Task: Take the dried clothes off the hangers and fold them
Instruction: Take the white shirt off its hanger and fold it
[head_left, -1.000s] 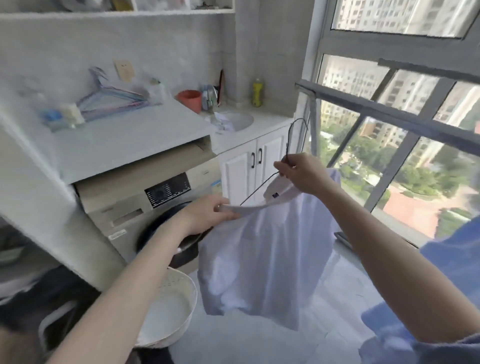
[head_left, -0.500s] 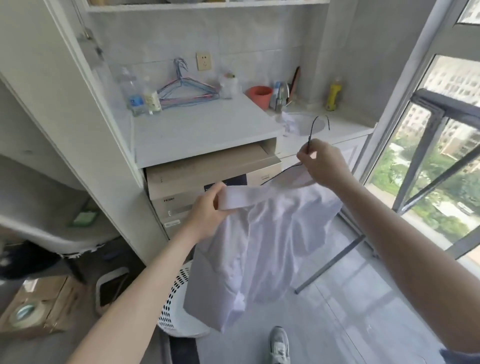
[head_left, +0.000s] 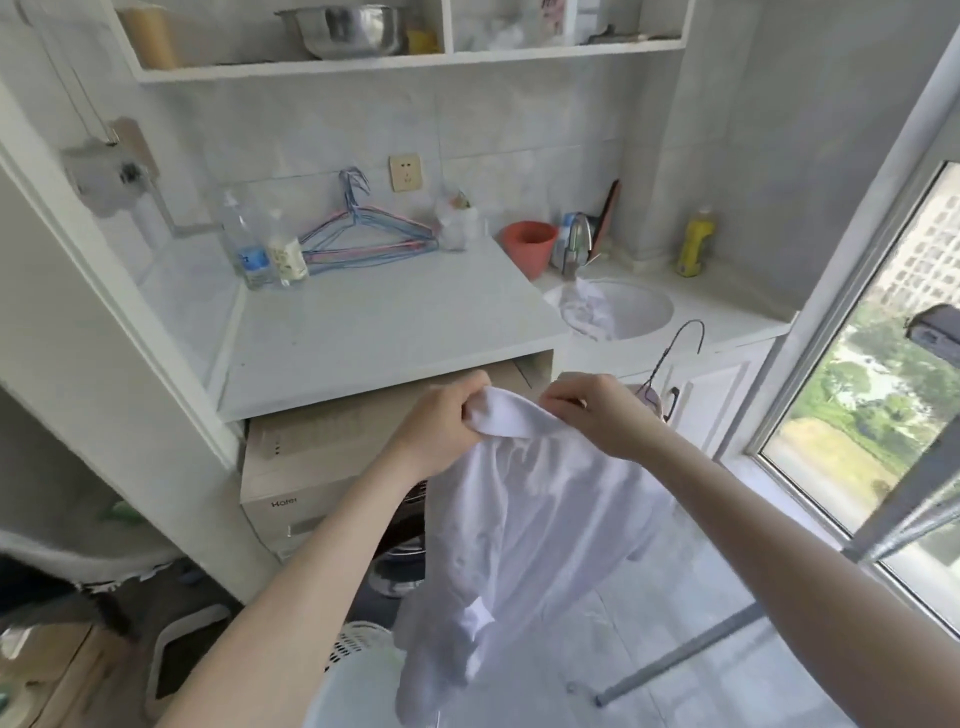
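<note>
My left grip (head_left: 441, 423) curled round the collar of a white shirt (head_left: 519, 545), my right grip (head_left: 597, 415) pinching the same collar just beside it, shirt hanging at frame centre, wire hanger (head_left: 684, 340) hook poking up behind my right grip, desk (head_left: 363, 332) above

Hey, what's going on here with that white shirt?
A person is holding a white shirt up by its collar, with the left hand and right hand each gripping the fabric near the top. A dark wire hanger pokes up just behind the right hand; whether it is free of the shirt is unclear. Some coloured hangers lie on the counter beyond.
</note>
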